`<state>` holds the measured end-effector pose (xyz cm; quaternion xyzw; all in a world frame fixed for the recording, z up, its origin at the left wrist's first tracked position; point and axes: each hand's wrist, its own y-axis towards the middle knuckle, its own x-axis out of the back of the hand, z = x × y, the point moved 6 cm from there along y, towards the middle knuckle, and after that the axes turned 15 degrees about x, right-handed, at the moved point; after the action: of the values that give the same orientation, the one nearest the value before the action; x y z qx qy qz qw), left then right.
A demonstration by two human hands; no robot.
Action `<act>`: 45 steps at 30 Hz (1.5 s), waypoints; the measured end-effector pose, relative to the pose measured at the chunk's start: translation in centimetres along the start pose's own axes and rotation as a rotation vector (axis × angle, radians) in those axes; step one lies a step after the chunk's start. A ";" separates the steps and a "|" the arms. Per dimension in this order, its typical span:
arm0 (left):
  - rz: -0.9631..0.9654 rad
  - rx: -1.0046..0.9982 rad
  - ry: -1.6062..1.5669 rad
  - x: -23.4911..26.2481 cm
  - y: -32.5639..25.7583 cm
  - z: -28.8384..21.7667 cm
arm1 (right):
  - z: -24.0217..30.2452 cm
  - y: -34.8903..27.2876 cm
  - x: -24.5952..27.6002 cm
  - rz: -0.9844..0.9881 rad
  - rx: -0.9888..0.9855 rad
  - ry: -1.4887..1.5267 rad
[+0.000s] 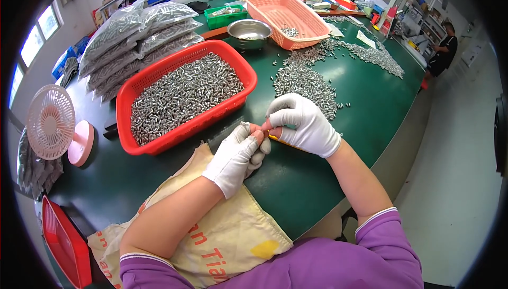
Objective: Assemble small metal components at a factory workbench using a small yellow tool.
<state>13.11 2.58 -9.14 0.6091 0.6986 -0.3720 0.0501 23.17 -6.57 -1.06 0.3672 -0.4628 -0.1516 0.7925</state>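
My left hand (236,157) and my right hand (306,126) meet above the green table, both in white gloves with some fingertips bare. Their thumbs and fingers are pinched together, tip to tip. Whatever sits between them is too small and hidden to name. A thin yellow edge (284,142) shows just under the right hand; its kind is unclear. Beyond that hand lies a heap of small silvery metal pieces (307,83). To the left, a red plastic basket (125,126) holds many similar pieces (185,96). A cream printed cloth (233,225) spreads beneath my left forearm.
Filled clear bags (114,43) are stacked at the far left, near a pink fan (51,122). A steel bowl (250,31), green tray (225,18) and pink basket (283,16) stand farther back. A red tray (66,241) is lower left. Other people are in the background.
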 end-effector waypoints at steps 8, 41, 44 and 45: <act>0.008 -0.009 0.008 0.1 0.3 0.2 | -0.7 -0.7 0.5 0.015 -0.060 -0.139; -0.151 -0.548 1.529 -5.7 -3.1 1.8 | 13.5 -14.4 4.1 0.076 -0.898 -0.238; -0.125 -0.524 1.525 -5.8 -3.1 1.9 | 14.9 -16.0 3.4 0.165 -0.937 -0.285; -0.103 -0.518 1.498 -5.9 -3.1 1.9 | 15.3 -16.3 3.3 0.142 -0.900 -0.302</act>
<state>11.06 -3.28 -6.00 0.6334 0.6380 0.3090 -0.3103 13.62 -26.36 -6.15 -0.0709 -0.4852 -0.3340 0.8050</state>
